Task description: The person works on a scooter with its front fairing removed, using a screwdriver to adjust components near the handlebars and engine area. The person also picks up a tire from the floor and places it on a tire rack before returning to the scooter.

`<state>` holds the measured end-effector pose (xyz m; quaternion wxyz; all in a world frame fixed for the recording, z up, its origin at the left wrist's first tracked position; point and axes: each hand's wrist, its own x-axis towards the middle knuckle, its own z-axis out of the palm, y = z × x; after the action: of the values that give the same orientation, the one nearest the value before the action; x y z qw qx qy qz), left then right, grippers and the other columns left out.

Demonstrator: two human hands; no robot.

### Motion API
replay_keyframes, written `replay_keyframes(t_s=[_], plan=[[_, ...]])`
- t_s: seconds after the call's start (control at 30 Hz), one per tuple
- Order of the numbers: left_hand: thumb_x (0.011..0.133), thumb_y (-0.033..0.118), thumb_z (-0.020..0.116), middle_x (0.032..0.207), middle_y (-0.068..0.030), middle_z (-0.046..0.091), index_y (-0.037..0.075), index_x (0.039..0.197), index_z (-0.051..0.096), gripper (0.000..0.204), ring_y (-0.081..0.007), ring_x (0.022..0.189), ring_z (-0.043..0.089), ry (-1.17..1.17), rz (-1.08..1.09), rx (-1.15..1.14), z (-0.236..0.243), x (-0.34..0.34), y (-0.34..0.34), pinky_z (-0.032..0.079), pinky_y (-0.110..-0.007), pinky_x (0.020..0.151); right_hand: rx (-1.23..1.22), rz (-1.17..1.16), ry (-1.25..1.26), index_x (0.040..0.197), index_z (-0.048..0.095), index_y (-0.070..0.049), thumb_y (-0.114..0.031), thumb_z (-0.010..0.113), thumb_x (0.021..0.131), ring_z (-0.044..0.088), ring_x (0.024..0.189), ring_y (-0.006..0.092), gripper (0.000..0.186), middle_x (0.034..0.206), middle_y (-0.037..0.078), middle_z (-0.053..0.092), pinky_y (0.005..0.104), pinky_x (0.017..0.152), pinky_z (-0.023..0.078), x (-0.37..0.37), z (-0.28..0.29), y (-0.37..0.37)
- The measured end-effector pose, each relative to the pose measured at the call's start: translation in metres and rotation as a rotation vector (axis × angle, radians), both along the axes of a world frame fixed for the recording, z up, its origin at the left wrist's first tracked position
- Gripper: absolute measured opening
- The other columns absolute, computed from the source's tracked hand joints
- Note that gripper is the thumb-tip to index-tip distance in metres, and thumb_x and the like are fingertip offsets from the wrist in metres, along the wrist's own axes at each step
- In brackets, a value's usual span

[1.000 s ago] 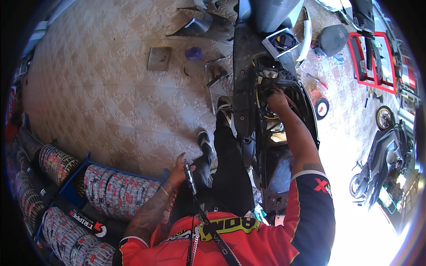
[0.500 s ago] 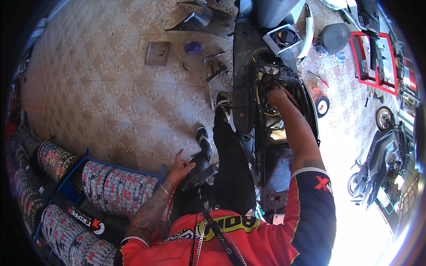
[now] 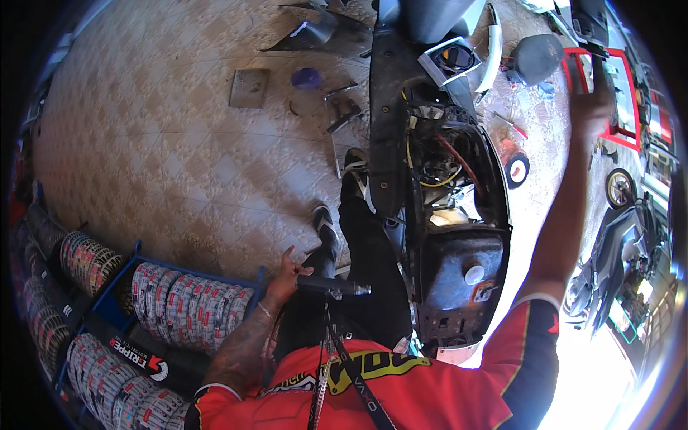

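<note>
A dark scooter body [image 3: 387, 143] stands open in front of me, showing wiring, a red hose [image 3: 453, 154], a yellow cable [image 3: 438, 183] and a metal tank [image 3: 459, 272] with a round cap. My left hand [image 3: 288, 276], low at left of my legs, holds a black cylindrical tool [image 3: 337, 287] with a metal tip, lying roughly horizontal, one finger raised. My right hand [image 3: 589, 111] is stretched far right beside a red-framed rack [image 3: 631, 100]; motion blur hides its fingers and whether it holds anything.
Packaged tires [image 3: 186, 308] fill blue racks at lower left. Loose panels [image 3: 315, 36], a metal plate [image 3: 249, 88], a purple item [image 3: 307, 78] and a screwdriver [image 3: 512, 123] lie on the tiled floor [image 3: 158, 158]. A seat [image 3: 537, 59], small wheel [image 3: 517, 170] and motorcycle [image 3: 620, 251] are at right.
My right hand has left the scooter's open cavity and swung right and up to the red rack. The tool in my left hand has turned from upright to horizontal.
</note>
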<state>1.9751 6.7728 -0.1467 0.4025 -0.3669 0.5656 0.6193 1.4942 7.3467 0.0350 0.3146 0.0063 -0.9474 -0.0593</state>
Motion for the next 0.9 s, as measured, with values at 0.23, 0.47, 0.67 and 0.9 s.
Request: replay_keyframes(t_s=[0.23,0.47,0.67,0.9], plan=[[0.083,0.019,0.074,0.071,-0.0003,0.055,0.002,0.147,0.006,0.096,-0.0084,0.064,0.052,0.030,-0.144,-0.004,0.000,-0.009,0.014,0.045,-0.024,0.062,-0.734,-0.132,-0.728,0.117,0.058,-0.001,-0.055,0.080,0.064,0.064,0.091,0.0193,0.079,0.102,0.011,0.068,0.0333,0.088,0.048,-0.096,0.038,0.121],[0.085,0.018,0.072,0.076,-0.0022,0.057,0.005,0.148,0.006,0.093,-0.0091,0.064,0.053,0.123,-0.215,-0.005,-0.011,-0.002,0.014,0.046,-0.025,0.062,-0.817,-0.172,-0.658,0.095,0.064,-0.009,-0.048,0.071,0.078,0.048,0.053,0.0071,0.043,0.067,-0.003,0.054,0.0243,0.048,0.037,-0.089,0.020,0.110],[0.084,0.016,0.073,0.076,-0.0008,0.056,0.006,0.148,0.009,0.091,-0.0071,0.066,0.052,0.093,-0.131,0.031,-0.003,-0.003,0.015,0.046,-0.025,0.061,-0.687,-0.145,-0.635,0.099,0.067,-0.007,-0.046,0.060,0.084,0.052,0.063,0.0147,0.042,0.070,0.005,0.056,0.0325,0.058,0.038,-0.078,0.018,0.095],[0.087,0.017,0.070,0.076,-0.0008,0.055,0.005,0.148,0.005,0.091,-0.0084,0.065,0.053,0.075,-0.220,-0.049,0.024,-0.023,0.009,0.045,-0.024,0.061,-0.484,-0.372,-0.648,0.103,0.067,0.001,-0.050,0.056,0.081,0.066,0.088,0.0309,0.057,0.089,0.021,0.068,0.0433,0.079,0.046,-0.095,0.012,0.107]])
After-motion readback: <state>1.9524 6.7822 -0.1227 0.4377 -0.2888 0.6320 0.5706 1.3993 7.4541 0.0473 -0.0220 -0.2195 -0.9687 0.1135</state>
